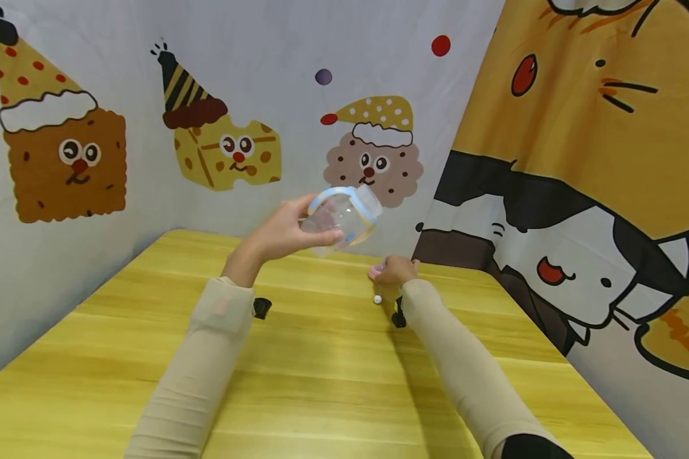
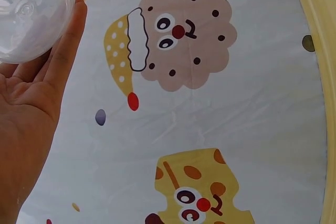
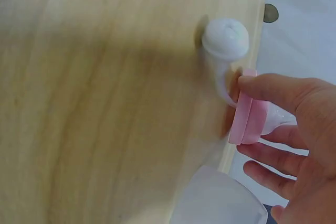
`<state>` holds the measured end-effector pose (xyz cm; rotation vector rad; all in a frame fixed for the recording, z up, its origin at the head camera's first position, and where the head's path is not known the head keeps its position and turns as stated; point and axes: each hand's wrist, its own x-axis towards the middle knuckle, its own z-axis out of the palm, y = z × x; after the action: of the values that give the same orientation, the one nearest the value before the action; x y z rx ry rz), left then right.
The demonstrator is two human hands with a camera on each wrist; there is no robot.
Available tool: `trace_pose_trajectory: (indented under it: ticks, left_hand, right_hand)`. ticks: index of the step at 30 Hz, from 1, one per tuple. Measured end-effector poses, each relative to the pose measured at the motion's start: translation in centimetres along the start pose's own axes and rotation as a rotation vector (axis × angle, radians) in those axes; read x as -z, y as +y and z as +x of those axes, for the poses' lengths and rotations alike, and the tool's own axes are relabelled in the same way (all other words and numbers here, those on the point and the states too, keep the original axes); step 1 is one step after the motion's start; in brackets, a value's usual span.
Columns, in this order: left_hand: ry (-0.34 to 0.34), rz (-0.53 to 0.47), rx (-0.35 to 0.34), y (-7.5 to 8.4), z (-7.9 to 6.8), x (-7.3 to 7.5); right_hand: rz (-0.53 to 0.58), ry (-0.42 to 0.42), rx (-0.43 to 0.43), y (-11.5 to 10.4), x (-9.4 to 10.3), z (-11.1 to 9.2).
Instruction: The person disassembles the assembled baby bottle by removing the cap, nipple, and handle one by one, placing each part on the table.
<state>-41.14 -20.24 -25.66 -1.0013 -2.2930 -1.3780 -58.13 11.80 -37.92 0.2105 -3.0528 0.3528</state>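
Observation:
A clear baby bottle (image 1: 344,217) with pale blue and yellow handles is tilted above the table, its neck toward the upper right. My left hand (image 1: 287,231) grips it, thumb along the near side; in the left wrist view, the round base of the bottle (image 2: 34,14) lies against the fingers. Near the table's far edge my right hand (image 1: 398,270) pinches a pink bottle collar (image 3: 248,111) between thumb and fingers. A clear teat (image 3: 277,119) points from it toward the palm. From its other side runs a thin straw (image 3: 222,82) ending in a white ball (image 3: 226,39).
A translucent, rounded piece (image 3: 218,200) shows below the collar in the right wrist view. The yellow wood-grain table (image 1: 321,370) meets a cartoon-printed cloth (image 1: 298,83) at the back. Black wrist mounts (image 1: 261,308) show by both sleeves.

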Motion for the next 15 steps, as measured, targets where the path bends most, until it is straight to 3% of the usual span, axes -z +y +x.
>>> trace_pose_trajectory:
  ticks: [10, 15]
  left_hand:
    - [-0.012, 0.030, 0.035, -0.2, -0.1, -0.4]
    - [0.003, 0.012, 0.027, -0.4, 0.1, -0.2]
  right_hand:
    - [-0.068, 0.015, -0.057, -0.1, 0.1, -0.6]
    - [-0.064, 0.094, -0.051, -0.5, 2.5, -0.2]
